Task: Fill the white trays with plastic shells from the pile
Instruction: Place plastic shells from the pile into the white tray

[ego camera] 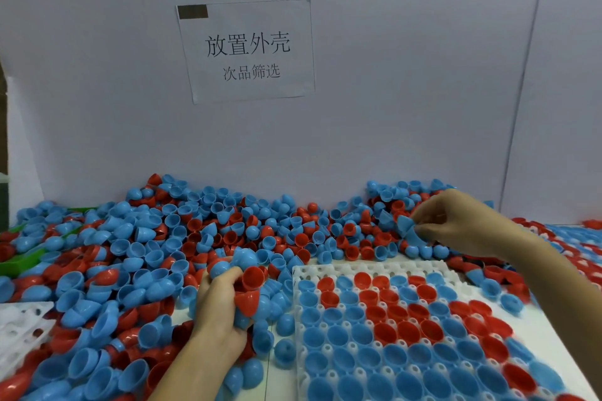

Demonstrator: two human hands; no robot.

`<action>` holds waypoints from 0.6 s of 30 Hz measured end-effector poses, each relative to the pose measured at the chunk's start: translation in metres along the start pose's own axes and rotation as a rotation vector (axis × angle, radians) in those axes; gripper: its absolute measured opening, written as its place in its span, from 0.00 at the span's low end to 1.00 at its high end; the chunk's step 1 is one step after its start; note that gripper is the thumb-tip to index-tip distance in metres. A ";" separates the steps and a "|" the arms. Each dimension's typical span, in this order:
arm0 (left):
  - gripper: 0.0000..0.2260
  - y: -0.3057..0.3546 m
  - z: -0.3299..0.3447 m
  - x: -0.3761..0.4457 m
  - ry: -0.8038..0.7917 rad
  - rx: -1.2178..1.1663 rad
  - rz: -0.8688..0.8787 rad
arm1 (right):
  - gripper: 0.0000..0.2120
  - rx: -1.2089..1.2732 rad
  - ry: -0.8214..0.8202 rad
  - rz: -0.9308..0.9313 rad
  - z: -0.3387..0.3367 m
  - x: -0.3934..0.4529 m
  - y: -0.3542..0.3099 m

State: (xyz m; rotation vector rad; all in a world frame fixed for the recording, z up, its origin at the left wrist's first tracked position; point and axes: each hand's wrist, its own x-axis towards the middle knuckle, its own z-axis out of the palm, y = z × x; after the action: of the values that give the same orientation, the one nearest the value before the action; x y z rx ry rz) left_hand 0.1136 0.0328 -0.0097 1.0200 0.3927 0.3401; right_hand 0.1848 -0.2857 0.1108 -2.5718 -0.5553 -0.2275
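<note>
Filling most of its sockets already, red and blue half-round plastic shells sit open side up in the white tray, which lies on the counter just right of my left grip and below my right one. Only the tray's far row and a few sockets near its right end show bare white. The shells are small, glossy, thin-walled cups, some pointed at the closed end, blue outnumbering red.

My left hand has its fingers curled round a clutch of shells: a red one with its mouth facing up at my fingertips, another red below it, and several blue ones bulging above and under the palm. That handful hovers at the tray's left edge, close to its far corner.

My right hand is further away, past the tray's far edge, with thumb and fingertips pinching a blue shell at the front of the pile. The pile spreads from that grip leftward across the whole counter and round my left wrist, banked against the grey backboard.

Left of my left grip, a second white tray shows partly under loose shells, and something green pokes out beyond it. Above the pile a paper notice with printed characters is stuck to the backboard.
</note>
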 end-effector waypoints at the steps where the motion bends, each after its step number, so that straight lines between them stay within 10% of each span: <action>1: 0.10 0.000 0.000 0.000 -0.001 0.002 0.006 | 0.06 -0.080 0.000 0.016 -0.003 -0.001 0.011; 18: 0.13 -0.001 0.003 -0.005 0.054 -0.032 0.051 | 0.07 -0.598 -0.235 0.253 0.050 0.001 0.092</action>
State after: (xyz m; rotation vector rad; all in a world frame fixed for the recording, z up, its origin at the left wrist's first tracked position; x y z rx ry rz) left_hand 0.1109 0.0282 -0.0088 0.9925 0.4096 0.4189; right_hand 0.2280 -0.3334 0.0279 -3.2449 -0.2575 0.0036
